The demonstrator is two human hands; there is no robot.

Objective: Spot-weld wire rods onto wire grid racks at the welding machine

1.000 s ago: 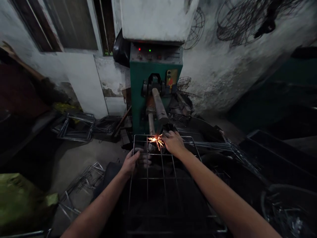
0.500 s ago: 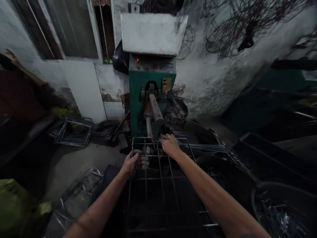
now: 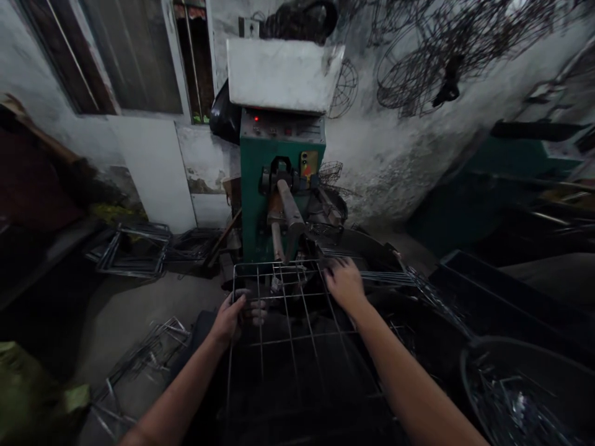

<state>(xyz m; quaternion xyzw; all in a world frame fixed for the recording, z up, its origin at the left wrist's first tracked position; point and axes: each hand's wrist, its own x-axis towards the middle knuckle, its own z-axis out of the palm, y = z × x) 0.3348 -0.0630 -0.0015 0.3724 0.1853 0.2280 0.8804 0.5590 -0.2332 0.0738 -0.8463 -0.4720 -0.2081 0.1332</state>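
Observation:
A rectangular wire grid [image 3: 290, 337] lies in front of me, its far edge just below the welding machine's electrode arms [image 3: 292, 214]. My left hand [image 3: 230, 317] holds the grid's left side near the far corner, thumb on top and fingers curled beneath. My right hand [image 3: 346, 282] is over the far right corner of the grid, beside a bundle of straight wires [image 3: 388, 277]. Its fingers are bent and close together, and their tips are partly hidden, so what they grip does not show. The lower electrode tip is obscured behind the grid's far edge.
The green welding machine [image 3: 283, 148] has a lit red lamp and a phone [image 3: 308, 166] on its front. Wire frames [image 3: 134, 251] lie on the floor at left. A tub of small metal pieces [image 3: 520, 396] is at lower right. Wire baskets [image 3: 418, 74] hang on the wall.
My right hand has moved away from the electrodes, to the right, onto the grid's corner area. The grid and my left hand have shifted slightly left in view; the camera has moved a little too.

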